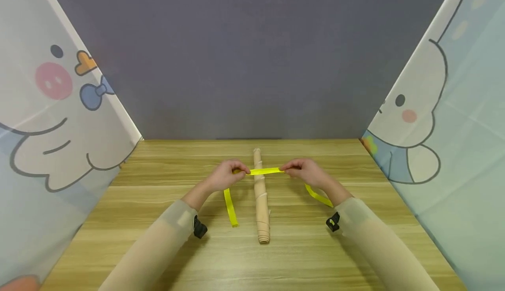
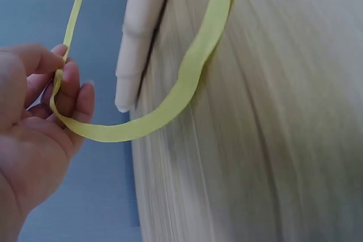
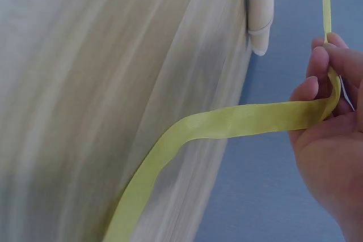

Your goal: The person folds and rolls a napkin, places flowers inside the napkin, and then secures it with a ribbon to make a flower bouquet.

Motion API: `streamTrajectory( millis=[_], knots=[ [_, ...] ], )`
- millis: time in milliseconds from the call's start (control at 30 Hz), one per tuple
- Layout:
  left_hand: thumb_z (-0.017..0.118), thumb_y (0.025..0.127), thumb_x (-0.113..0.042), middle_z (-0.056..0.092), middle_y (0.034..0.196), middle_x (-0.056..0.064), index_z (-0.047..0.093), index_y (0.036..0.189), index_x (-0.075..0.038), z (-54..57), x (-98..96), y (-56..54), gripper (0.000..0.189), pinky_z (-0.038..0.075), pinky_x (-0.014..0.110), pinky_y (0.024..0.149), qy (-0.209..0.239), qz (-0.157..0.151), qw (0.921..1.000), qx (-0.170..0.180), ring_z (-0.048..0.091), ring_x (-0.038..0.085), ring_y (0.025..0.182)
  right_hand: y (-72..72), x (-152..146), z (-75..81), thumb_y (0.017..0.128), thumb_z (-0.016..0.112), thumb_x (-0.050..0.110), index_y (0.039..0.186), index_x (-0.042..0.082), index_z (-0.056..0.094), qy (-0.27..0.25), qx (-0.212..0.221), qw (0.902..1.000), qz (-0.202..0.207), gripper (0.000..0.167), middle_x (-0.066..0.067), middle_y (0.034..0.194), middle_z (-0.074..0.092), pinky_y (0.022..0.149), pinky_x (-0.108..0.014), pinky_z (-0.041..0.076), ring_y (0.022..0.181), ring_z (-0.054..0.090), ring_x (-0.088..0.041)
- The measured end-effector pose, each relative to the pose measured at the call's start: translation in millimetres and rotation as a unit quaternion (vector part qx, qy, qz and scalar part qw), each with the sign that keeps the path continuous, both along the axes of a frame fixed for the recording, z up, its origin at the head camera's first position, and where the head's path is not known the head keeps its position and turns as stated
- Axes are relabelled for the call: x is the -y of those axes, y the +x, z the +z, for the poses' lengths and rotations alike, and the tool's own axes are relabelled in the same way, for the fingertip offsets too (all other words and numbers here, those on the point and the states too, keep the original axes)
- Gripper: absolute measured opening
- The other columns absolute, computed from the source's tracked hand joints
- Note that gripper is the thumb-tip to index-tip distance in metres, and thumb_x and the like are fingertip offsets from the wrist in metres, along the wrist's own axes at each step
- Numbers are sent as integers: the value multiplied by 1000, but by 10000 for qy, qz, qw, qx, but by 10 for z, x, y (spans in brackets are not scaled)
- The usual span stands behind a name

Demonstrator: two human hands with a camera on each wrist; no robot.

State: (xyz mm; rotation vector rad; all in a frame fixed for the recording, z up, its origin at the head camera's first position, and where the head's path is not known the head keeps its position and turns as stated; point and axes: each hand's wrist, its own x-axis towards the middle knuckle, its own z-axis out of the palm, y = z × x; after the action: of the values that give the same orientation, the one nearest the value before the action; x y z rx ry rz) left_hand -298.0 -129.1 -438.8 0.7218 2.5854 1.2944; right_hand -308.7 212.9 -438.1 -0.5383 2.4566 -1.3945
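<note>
A yellow ribbon [image 1: 265,171] is stretched level between both hands, passing over a beige rolled-up sheet [image 1: 261,203] that lies lengthwise on the table. My left hand [image 1: 225,175] pinches the ribbon between thumb and fingers, just left of the roll. On the other side my right hand [image 1: 309,172] pinches it the same way. One loose tail hangs from the left hand, curving down to the table in the left wrist view [image 2: 164,109]. From the right hand another tail droops to the tabletop in the right wrist view [image 3: 227,121]. Overlapping edges spiral along the roll.
The wood-grain table [image 1: 158,238] ends at a dark grey panel [image 1: 252,63] behind. Cartoon-printed curtains [image 1: 31,107] flank both sides. A small black device [image 1: 200,227] sits at the left wrist, with a similar black device [image 1: 333,221] at the right.
</note>
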Motion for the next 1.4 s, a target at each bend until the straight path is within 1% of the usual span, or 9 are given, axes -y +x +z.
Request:
streamTrajectory(
  millis=[333, 567, 667, 800, 933, 1100, 1167, 1300, 1400],
  knots=[
    [58, 109, -9, 75, 125, 14, 80, 118, -7, -145, 89, -344, 24, 53, 35, 85, -251, 78, 9997, 1, 61, 20, 93, -337, 109, -108, 109, 63, 11, 125, 6, 81, 380, 51, 9992, 101, 24, -17, 128, 78, 97, -38, 60, 117, 72, -32],
    [59, 108, -7, 74, 130, 18, 80, 116, -3, -202, 89, -550, 23, 53, 46, 104, -221, 476, 9985, -133, 65, 29, 117, -585, 198, -163, 109, 62, 11, 125, 7, 81, 385, 232, 9987, -234, 25, -16, 129, 76, 93, -32, 55, 106, 67, -19],
    [57, 110, -7, 71, 139, 20, 79, 122, -3, -210, 85, -615, 26, 53, 41, 96, -249, 629, 9976, -118, 63, 23, 98, -679, 236, -167, 110, 62, 13, 128, 9, 80, 451, 126, 9982, -383, 26, -16, 133, 75, 92, -33, 54, 108, 66, -21],
    [51, 111, -6, 65, 149, 24, 74, 136, -2, -234, 73, -694, 34, 47, 31, 67, -56, 775, 9969, 129, 43, 11, 60, -768, 290, -173, 112, 60, 15, 132, 11, 79, 519, -24, 9969, -599, 28, -14, 139, 73, 99, -41, 56, 119, 67, -28],
    [51, 112, -9, 63, 155, 22, 67, 148, -3, -256, 24, -761, 40, 44, 27, 60, 57, 963, 9951, 211, 38, 5, 56, -825, 375, -191, 113, 58, 16, 137, 12, 77, 594, -227, 9955, -708, 31, -15, 145, 71, 113, -50, 54, 135, 64, -34],
    [55, 111, -15, 56, 163, 20, 58, 158, -4, -238, -93, -807, 48, 52, 37, 77, 191, 1259, 9918, 143, 57, 23, 74, -900, 530, -235, 113, 57, 15, 147, 8, 70, 357, -219, 9958, -813, 37, -18, 153, 66, 110, -48, 54, 135, 63, -37],
    [57, 111, -17, 54, 165, 20, 56, 159, -2, -243, -149, -824, 50, 56, 43, 93, 275, 1343, 9905, 126, 69, 32, 104, -919, 596, -247, 113, 57, 15, 151, 6, 65, 211, -102, 9963, -824, 40, -19, 156, 62, 110, -47, 53, 136, 62, -37],
    [59, 111, -17, 49, 168, 23, 48, 161, 6, -283, -239, -845, 56, 46, 51, 123, 426, 1240, 9907, 369, 49, 42, 153, -927, 710, -265, 113, 59, 16, 157, 0, 57, 157, 63, 9973, -717, 47, -23, 160, 58, 115, -48, 52, 142, 59, -39],
    [61, 110, -18, 42, 172, 25, 40, 164, 8, -301, -276, -813, 64, 40, 55, 129, 450, 1057, 9898, 840, 42, 43, 159, -910, 761, -281, 113, 59, 19, 160, -2, 53, 222, 222, 9977, -604, 52, -23, 163, 55, 119, -51, 50, 146, 57, -40]
  ],
)
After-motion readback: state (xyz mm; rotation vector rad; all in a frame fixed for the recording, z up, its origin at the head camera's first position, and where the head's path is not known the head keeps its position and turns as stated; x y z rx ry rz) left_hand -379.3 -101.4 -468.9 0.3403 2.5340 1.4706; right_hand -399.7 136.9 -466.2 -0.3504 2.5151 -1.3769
